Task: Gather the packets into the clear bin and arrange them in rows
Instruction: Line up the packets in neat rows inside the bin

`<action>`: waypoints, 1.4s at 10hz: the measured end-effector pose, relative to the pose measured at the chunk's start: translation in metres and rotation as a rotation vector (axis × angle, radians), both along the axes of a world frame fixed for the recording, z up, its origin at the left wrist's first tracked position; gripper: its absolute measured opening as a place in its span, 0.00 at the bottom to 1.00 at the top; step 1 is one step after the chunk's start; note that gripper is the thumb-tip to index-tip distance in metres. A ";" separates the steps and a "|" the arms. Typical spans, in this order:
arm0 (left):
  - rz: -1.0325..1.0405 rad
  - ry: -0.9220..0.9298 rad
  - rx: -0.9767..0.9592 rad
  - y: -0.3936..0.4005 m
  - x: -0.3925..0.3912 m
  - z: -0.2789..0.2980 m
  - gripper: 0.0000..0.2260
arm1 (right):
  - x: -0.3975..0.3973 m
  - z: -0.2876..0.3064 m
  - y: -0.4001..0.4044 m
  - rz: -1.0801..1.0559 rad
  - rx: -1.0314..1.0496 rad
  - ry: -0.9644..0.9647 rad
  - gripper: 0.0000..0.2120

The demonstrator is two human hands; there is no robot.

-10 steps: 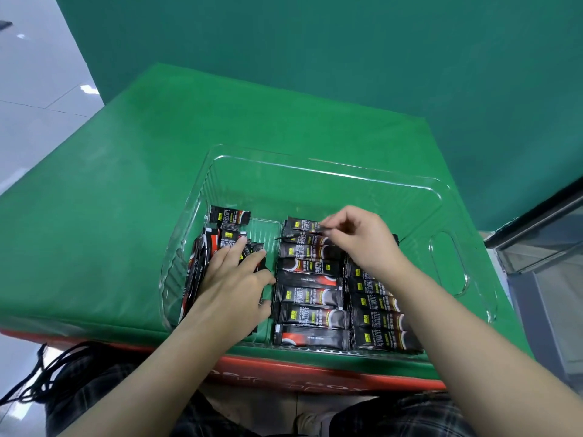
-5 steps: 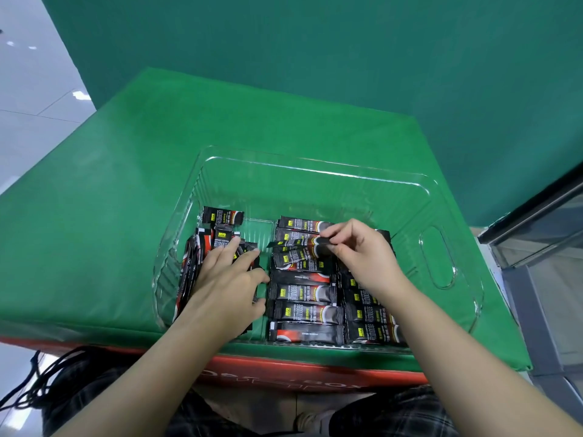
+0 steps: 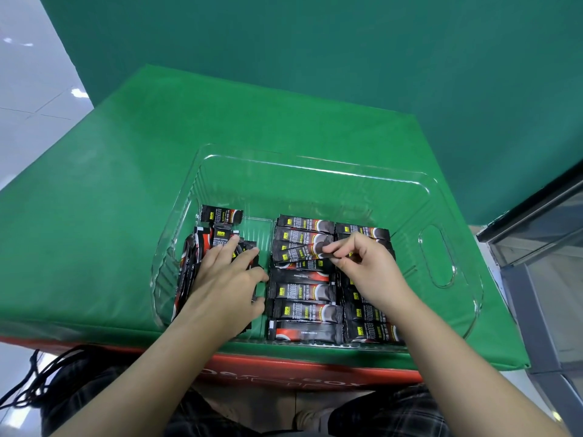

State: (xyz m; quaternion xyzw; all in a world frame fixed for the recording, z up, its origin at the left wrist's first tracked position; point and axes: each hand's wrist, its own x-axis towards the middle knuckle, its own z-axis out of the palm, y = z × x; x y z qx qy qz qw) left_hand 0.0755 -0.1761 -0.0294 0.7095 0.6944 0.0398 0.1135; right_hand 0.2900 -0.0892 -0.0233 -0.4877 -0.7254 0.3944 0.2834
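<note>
A clear plastic bin sits on the green table. Several black coffee packets lie in it. A middle row and a right row are stacked flat from front to back. At the left lies a loose pile, with one packet apart at the back. My left hand rests flat on the loose pile, fingers straight. My right hand pinches the right end of a tilted packet lying across the middle row.
The green cloth-covered table extends left and behind the bin. A green backdrop stands behind it. A glass-and-metal cabinet stands at the right. A black cord hangs by my left knee. The bin's far half holds no packets.
My right hand has drawn back toward me along the middle row with the pinched packet, which now lies tilted lower. My left hand stays pressed on the left pile.
</note>
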 end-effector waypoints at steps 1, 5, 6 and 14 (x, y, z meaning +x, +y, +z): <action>0.003 -0.006 -0.002 0.000 0.000 0.000 0.19 | -0.001 0.000 0.001 -0.006 -0.009 -0.005 0.14; -0.001 -0.004 -0.001 0.000 0.000 0.001 0.19 | -0.004 0.000 0.005 0.110 0.103 -0.289 0.17; -0.004 -0.004 -0.004 0.000 0.000 0.000 0.19 | -0.003 -0.001 0.004 0.170 0.194 -0.446 0.20; -0.007 0.002 0.003 0.001 0.000 -0.001 0.19 | -0.036 0.008 0.005 0.305 0.359 -0.827 0.17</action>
